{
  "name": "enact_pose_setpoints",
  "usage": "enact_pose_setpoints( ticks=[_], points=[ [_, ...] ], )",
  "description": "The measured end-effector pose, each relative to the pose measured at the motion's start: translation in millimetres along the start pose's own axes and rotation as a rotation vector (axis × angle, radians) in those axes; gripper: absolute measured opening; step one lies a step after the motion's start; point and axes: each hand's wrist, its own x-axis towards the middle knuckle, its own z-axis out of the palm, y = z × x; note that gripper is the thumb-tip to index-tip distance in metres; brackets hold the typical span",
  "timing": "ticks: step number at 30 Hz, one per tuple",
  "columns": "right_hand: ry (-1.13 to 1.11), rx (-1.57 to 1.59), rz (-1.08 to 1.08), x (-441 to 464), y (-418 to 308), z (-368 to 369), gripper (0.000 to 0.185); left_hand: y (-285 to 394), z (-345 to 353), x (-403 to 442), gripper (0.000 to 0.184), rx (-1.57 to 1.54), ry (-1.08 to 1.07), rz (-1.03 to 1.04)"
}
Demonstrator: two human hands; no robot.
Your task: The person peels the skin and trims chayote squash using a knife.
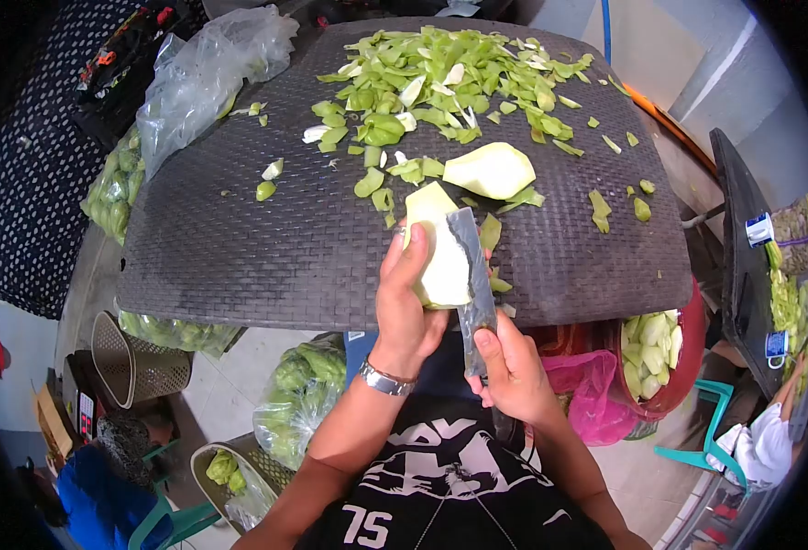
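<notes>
My left hand (404,307) is closed around a peeled, pale green chayote (429,252), held upright above the near edge of the table. In my right hand (514,367) is a knife (477,275) with a broad grey blade. Its blade points away from me and lies along the chayote's right side. Just beyond, a second peeled chayote (491,171) rests on the table among scraps of peel. A large heap of green peelings (450,82) covers the far middle of the table, with smaller bits scattered around it.
The dark woven-pattern table (211,257) spans the middle. Below its right edge stands a red tub (692,357) of peeled chayotes beside a pink bag (596,394). Left are a bag of chayotes (298,399) and a basket (138,362). People sit at both sides.
</notes>
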Motion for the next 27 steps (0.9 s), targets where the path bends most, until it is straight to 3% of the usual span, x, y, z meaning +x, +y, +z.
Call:
enact_pose_setpoints(
  ticks=[6, 9, 14, 15, 16, 17, 20, 24, 27],
  points=[
    [-0.172, 0.304, 0.034, 3, 0, -6, 0.036, -3, -1, 1, 0.055, -0.077, 0.024, -0.030],
    [-0.123, 0.289, 0.055, 4, 1, -5, 0.033, -1, -10, 0, 0.058, -0.219, -0.011, -0.094],
    [0.244, -0.240, -0.165, -4, -11, -8, 0.032, 7, -11, 8, 0.058, -0.654, 0.063, -0.139],
    [0.313, -0.315, -0.240, -5, -13, -9, 0.035, 7, -14, 7, 0.056, -0.634, -0.099, -0.137],
    [0.379, -0.389, -0.312, -7, -15, -9, 0.039, 6, -15, 7, 0.056, -0.601, -0.085, -0.144],
    [0.340, -0.409, -0.243, -12, -18, -12, 0.047, 6, -14, 7, 0.056, -0.569, -0.070, -0.150],
    [0.388, -0.518, -0.347, -21, -10, -7, 0.046, 8, -17, 11, 0.059, -0.476, -0.092, -0.119],
    [0.322, -0.583, -0.257, -33, -5, -1, 0.044, 10, -21, 17, 0.061, -0.414, -0.179, -0.036],
    [0.274, -0.582, -0.226, -35, 0, 3, 0.045, 11, -13, 17, 0.062, -0.413, -0.122, -0.001]
  ],
)
